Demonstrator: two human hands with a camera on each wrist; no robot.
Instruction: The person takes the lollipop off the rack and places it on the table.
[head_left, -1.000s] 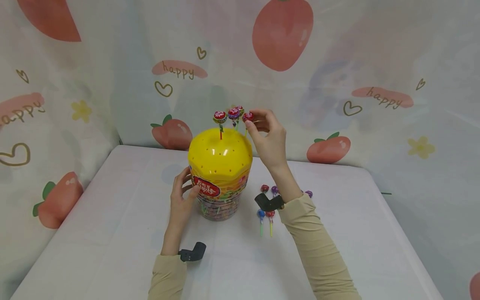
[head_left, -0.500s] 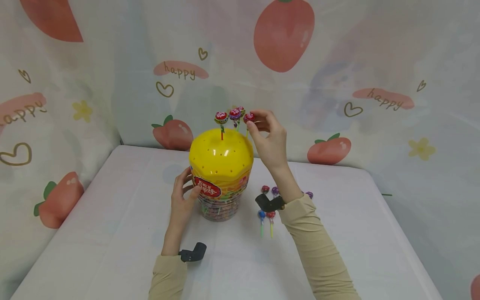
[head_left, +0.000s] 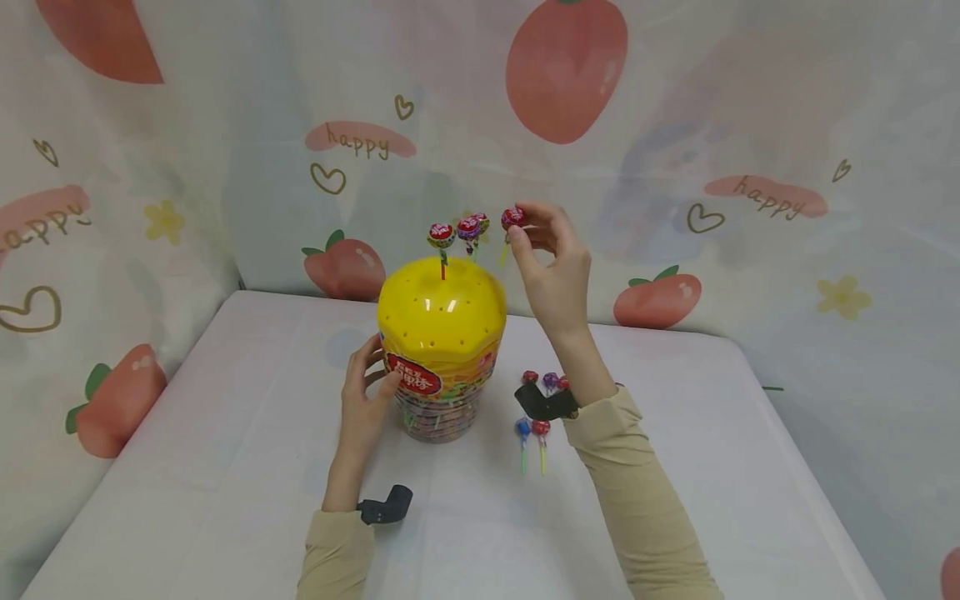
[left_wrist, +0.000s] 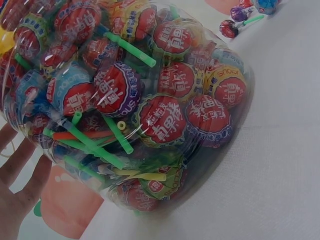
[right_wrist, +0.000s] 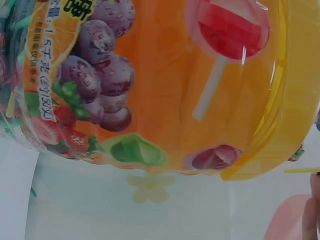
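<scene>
A clear plastic tub (head_left: 442, 412) full of wrapped lollipops stands on the table, topped by a yellow lid (head_left: 441, 321) with small holes. My left hand (head_left: 365, 400) grips the tub's left side, thumb in front. In the left wrist view its fingers spread along the tub's wall. Up and right of the lid, my right hand (head_left: 558, 271) pinches a red-wrapped lollipop (head_left: 513, 218) by its head. Its yellow stick (right_wrist: 300, 170) points down, apart from the lid. Other lollipops stand upright on the lid, among them one with a red stick (head_left: 442, 242).
Several lollipops lie on the white table right of the tub, including a blue one (head_left: 522, 429) and a red one (head_left: 541, 429); the right forearm partly covers this group. Behind the table hangs a fruit-printed cloth (head_left: 480, 150).
My right hand has moved up and to the right, taking the red lollipop away from the lid where its stick had been. My left hand stays on the tub.
</scene>
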